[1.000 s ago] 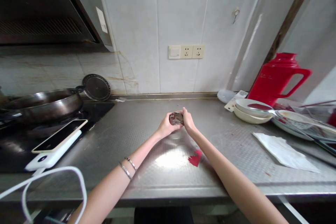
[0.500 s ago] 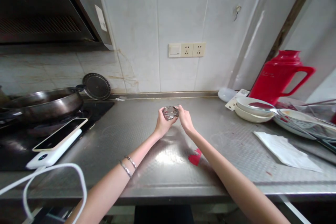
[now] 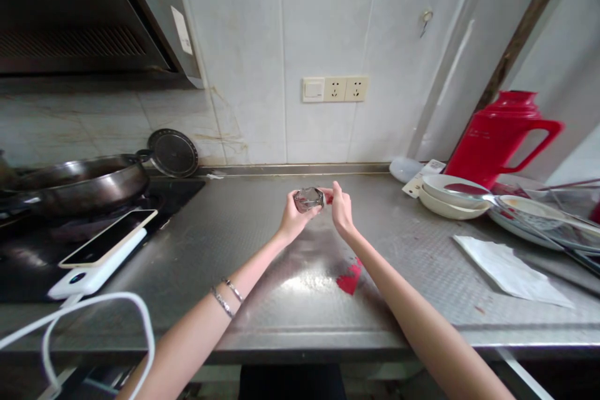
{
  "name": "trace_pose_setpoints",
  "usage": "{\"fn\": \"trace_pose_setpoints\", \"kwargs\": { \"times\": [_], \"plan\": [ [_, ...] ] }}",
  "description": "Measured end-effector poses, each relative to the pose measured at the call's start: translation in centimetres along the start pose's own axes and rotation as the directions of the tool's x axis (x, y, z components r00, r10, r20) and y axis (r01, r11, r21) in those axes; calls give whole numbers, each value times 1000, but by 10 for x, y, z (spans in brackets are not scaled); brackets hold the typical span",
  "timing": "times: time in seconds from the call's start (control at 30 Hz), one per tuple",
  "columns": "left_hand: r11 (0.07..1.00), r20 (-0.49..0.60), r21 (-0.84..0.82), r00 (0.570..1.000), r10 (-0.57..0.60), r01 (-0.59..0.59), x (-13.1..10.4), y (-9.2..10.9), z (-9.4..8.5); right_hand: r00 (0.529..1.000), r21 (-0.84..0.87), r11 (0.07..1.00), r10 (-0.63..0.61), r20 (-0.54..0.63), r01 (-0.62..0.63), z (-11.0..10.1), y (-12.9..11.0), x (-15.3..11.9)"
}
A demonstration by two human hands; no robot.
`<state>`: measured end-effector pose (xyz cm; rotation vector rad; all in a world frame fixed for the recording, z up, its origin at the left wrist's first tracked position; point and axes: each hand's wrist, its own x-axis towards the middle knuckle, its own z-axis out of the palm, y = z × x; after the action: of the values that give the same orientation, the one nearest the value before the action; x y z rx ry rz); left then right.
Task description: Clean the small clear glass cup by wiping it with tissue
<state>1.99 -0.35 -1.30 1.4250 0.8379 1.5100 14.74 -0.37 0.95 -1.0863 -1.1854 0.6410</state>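
Head view: left hand (image 3: 295, 217) curled around a small clear glass object (image 3: 308, 199), gripping it above the steel surface (image 3: 262, 262); right hand (image 3: 341, 207) just beside it, fingers pinched on a small red scrap (image 3: 329, 199) at the glass's right edge. Compared with half a second ago: right hand drawn slightly off the glass and raised, red bit now showing between its fingertips; glass held at much the same spot, mid-surface and well back from the front edge. Two bracelets (image 3: 227, 295) on the left forearm; a red piece (image 3: 349, 278) lying on the surface beneath the right forearm. Further out: white napkin (image 3: 509, 269) to the right, stacked white bowls (image 3: 447, 195) and a red thermos jug (image 3: 499, 137) behind it; phone (image 3: 110, 239) atop a white power bank (image 3: 94, 265) to the left, with white cable (image 3: 84, 312); dark pan (image 3: 79, 178) on the stove. No legible writing anywhere; sticker (image 3: 180, 31) on the hood too blurred to read.
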Motion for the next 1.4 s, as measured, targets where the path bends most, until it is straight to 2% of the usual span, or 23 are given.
{"fn": "trace_pose_setpoints", "kwargs": {
  "times": [0.17,0.3,0.4,0.5,0.7,0.8,0.93,1.03,1.1,1.17,1.27,1.4],
  "plan": [
    [999,82,-51,997,-14,18,-8,-1,8,991,198,975,119,-67,-104,2,11,6],
    [999,87,-38,996,-13,16,-13,-3,14,982,293,942,184,-49,-161,8,19,5],
    [999,88,-32,995,-37,40,-14,-3,14,963,370,890,264,59,-267,12,22,2],
    [995,125,-57,990,-68,76,-14,-2,13,923,412,827,327,202,-383,13,19,1],
    [997,171,-14,982,-74,78,-12,-4,10,810,504,638,400,428,-582,5,7,0],
    [999,162,29,986,-29,24,-13,-5,10,823,553,609,420,382,-568,7,4,-2],
    [986,36,143,996,78,-82,-12,-7,7,859,578,640,436,270,-507,18,7,-10],
    [982,-37,183,997,60,-52,-8,-9,4,886,558,692,406,224,-458,26,12,-15],
    [987,-11,161,1000,11,-9,-6,-10,2,899,536,725,386,204,-433,27,15,-15],
    [994,71,101,997,-40,32,-5,-10,2,900,524,735,400,175,-429,24,19,-10],
    [998,191,14,979,-65,64,-7,-5,3,882,554,701,448,147,-449,15,23,1],
    [998,228,-40,973,-47,58,-6,6,2,879,613,639,416,232,-464,7,21,7]
  ]
}}
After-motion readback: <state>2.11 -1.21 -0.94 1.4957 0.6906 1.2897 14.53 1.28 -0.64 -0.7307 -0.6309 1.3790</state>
